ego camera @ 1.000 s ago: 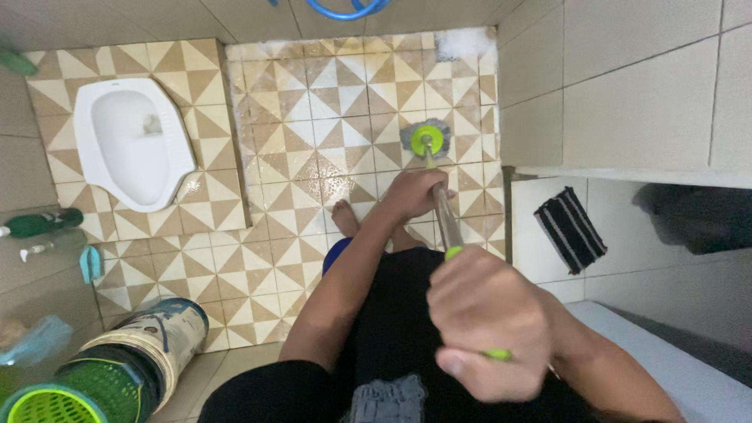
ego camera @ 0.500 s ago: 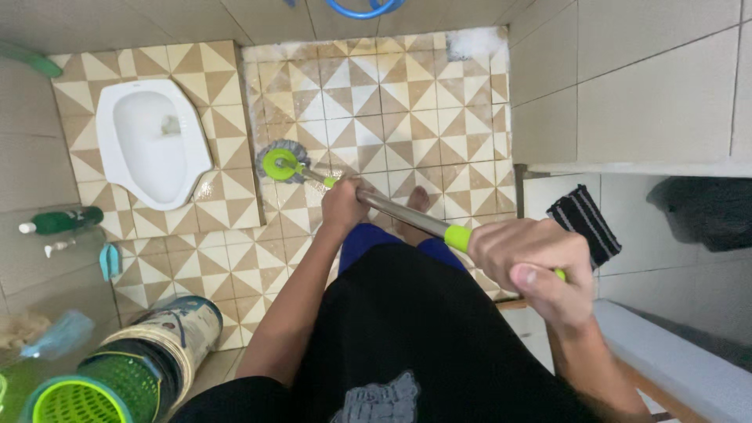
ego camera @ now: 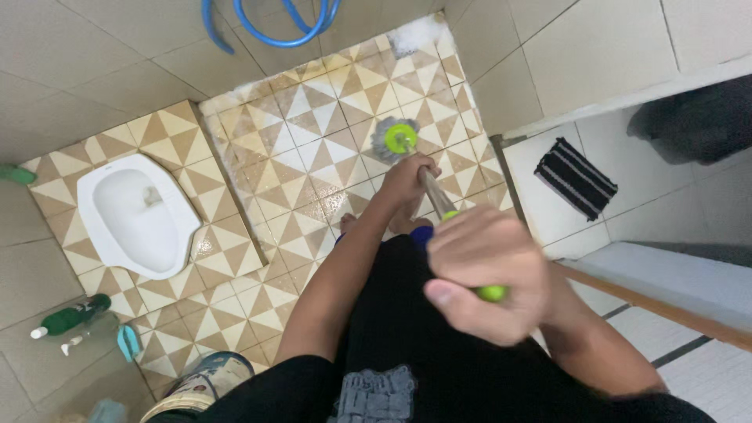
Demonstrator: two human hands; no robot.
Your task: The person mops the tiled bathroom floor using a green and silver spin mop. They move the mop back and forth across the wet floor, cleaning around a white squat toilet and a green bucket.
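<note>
I hold a mop with a steel shaft (ego camera: pixel 433 193) and green grip in both hands. My left hand (ego camera: pixel 406 178) grips the shaft low down, close to the head. My right hand (ego camera: pixel 479 276) is closed around the green upper end (ego camera: pixel 493 293). The round grey mop head with its green hub (ego camera: pixel 395 139) rests on the wet brown-and-cream patterned floor (ego camera: pixel 305 157), toward the right wall. My bare foot (ego camera: pixel 349 223) shows just below my left forearm.
A white squat toilet (ego camera: pixel 133 213) sits on a raised tiled step at left. A blue hose (ego camera: pixel 270 23) coils at the top. Foam (ego camera: pixel 413 33) lies in the far corner. A green bottle (ego camera: pixel 72 318), a bucket (ego camera: pixel 205 382) and a striped black mat (ego camera: pixel 574 177) are around.
The mop head swept from the right side to the left near the toilet step, then back right and farther away. Both hands followed, and the camera view tilted.
</note>
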